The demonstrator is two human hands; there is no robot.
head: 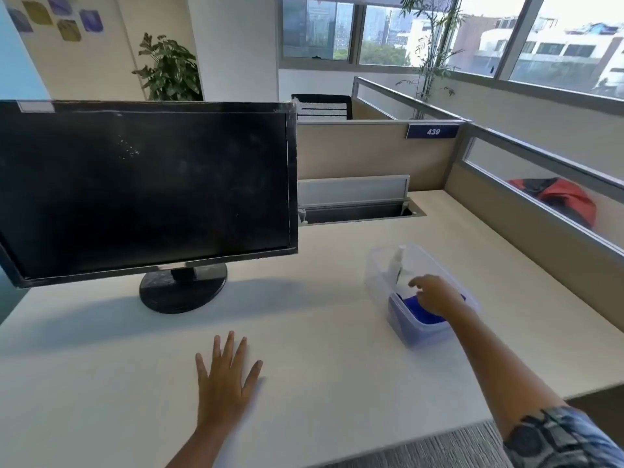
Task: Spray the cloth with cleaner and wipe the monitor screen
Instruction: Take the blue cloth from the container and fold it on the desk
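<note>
Blue partition sign (433,131) reading 439, right hand (435,295) over blue cloth (410,304)

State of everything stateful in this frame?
monitor: off, smudged
bottle: upright in bin
cloth: in bin, under right hand
bin: lidless, on desk
left hand: flat on desk
right hand: in bin, grip unclear
cable flap: open

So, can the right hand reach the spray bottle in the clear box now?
Probably yes. The right hand is over the open clear box, above the blue cloth; the spray bottle stands just beyond its fingers, with nothing between them.
</note>
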